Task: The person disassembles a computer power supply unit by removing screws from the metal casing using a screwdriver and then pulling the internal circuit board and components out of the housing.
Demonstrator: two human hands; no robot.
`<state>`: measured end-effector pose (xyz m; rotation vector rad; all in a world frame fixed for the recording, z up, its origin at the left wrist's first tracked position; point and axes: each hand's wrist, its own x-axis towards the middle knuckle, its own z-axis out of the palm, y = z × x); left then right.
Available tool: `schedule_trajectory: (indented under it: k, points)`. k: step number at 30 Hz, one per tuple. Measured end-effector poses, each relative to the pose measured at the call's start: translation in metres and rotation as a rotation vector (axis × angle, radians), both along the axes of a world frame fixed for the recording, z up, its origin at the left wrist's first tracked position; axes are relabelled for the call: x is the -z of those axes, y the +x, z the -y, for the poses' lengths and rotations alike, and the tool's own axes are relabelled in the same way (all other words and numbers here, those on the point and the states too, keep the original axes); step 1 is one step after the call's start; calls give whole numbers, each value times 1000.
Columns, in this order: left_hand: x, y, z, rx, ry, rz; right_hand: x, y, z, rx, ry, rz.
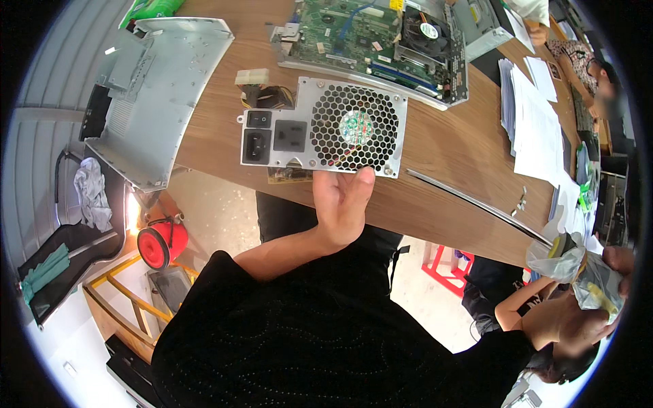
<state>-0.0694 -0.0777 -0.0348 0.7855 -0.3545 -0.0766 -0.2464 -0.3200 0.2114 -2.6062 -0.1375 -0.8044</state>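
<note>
- Cover point(173, 88): pale metal, at the left end of the wooden table point(214, 143), its hollow side showing.
- Red cylinder point(177, 238): down on the floor, beyond the table edge.
- Wires point(275, 96): bunched with a pale plug, behind the power supply's upper left corner.
- Power supply point(323, 126): at the near edge of the table in the view, held with its switch, sockets and honeycomb grille facing the camera.
- Left hand point(343, 207): grips the power supply from below, thumb against its lower rim; the other fingers are mostly hidden.
- Chassis point(367, 51): on the table behind the power supply, with a green board and a black fan point(425, 37).
- Metal strip point(479, 207): slants across the table, right of the power supply.
- Papers point(537, 129): stacked toward the right.
- Clear bags point(561, 265): at the far right, beside a co-worker.
- Right hand point(592, 325): near the bags, blurred at the rim; whether its fingers hold anything, I cannot tell.
</note>
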Motion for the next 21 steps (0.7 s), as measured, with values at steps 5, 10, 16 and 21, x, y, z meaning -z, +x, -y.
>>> schedule_trajectory:
  k: [5, 10, 16, 21]
  points:
    - [4, -7, 3, 58, -49, 69, -7, -42, 21, 161, 235, 82]
    - [3, -11, 2, 27, 43, 46, -13, -43, 22, 37, 380, -22]
    - [2, -9, 1, 30, 29, 109, -17, -34, 19, -18, 331, -104]
    - [-5, -10, 0, 66, 12, 61, -37, -23, 18, -80, 169, -282]
